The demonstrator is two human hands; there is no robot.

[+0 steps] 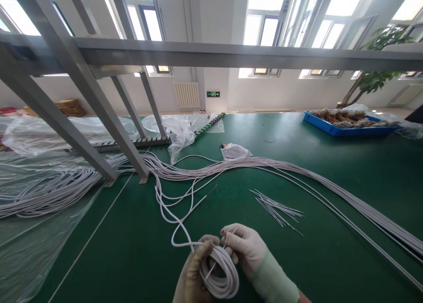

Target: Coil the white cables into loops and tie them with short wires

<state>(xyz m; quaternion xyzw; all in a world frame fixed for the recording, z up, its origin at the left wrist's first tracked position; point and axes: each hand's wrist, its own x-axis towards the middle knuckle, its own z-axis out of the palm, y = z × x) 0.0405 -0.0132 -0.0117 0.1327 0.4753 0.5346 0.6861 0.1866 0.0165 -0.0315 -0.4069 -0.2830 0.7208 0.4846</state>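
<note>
Gripped in my gloved left hand [194, 274] is a coil of white cable [229, 276], held near the table's front edge. My gloved right hand [246, 245] is closed at the coil's upper right, thumb and fingers pinching a thin white cable tie [210, 271]. That tie passes through the coil's opening, with one end showing inside the loops. From the coil a length of cable [178, 226] leads back to a long bundle of white cables [198, 174]. To the right of my hands lie several loose cable ties [276, 208].
A grey metal frame [95, 113] stands on the green table [132, 250] at left, its bar crossing overhead. Behind the cables sit a small plastic bag [236, 152] and a slotted green strip [209, 126]. At back right is a blue tray [333, 130] with bundled parts.
</note>
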